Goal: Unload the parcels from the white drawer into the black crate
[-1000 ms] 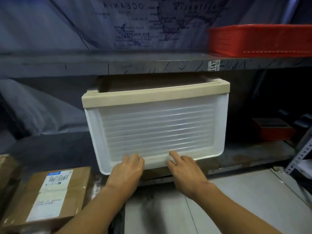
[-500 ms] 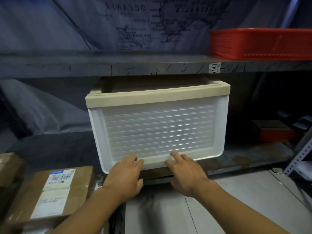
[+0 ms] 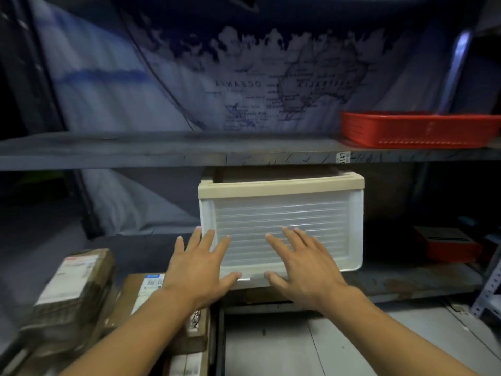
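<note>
Hiding drawer (image 3: 282, 213) contents; both hands (image 3: 199, 267) spread in front.

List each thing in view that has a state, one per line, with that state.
white drawer: on the lower shelf, upright, front facing the camera; contents hidden.
left hand: open, fingers spread in front of the drawer's lower left; contact unclear.
right hand: open, fingers spread in front of the drawer.
red basket: on the upper shelf.
parcels: sealed, stacked at lower left.
</note>
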`<state>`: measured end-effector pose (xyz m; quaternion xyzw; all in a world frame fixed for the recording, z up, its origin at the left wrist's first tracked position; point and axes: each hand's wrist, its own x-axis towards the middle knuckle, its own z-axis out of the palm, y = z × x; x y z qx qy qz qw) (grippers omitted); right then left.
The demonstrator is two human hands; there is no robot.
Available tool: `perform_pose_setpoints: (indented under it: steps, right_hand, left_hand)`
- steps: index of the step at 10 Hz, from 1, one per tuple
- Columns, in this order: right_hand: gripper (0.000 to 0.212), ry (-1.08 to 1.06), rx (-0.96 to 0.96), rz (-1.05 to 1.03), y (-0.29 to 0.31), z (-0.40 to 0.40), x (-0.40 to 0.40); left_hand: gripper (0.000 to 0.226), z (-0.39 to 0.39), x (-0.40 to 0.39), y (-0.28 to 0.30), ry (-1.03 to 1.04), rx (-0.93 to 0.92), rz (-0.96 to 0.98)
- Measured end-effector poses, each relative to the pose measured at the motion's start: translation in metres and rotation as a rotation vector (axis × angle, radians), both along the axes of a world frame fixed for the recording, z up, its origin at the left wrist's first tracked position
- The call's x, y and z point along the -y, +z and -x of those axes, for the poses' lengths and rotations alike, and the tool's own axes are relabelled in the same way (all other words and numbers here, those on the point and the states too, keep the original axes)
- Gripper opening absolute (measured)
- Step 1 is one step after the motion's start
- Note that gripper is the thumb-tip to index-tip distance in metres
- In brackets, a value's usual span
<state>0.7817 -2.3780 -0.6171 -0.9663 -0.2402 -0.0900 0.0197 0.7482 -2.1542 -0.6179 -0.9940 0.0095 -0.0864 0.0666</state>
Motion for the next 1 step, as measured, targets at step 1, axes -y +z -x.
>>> perform_pose_setpoints:
  steps: [1]
  right_hand:
    - [0.075,-0.017,0.053,-0.024,0.0151,0.0241,-0.0052]
  left_hand:
    - [0.086,0.0209,-0.0062,0.0142,0.029,0.053,-0.003]
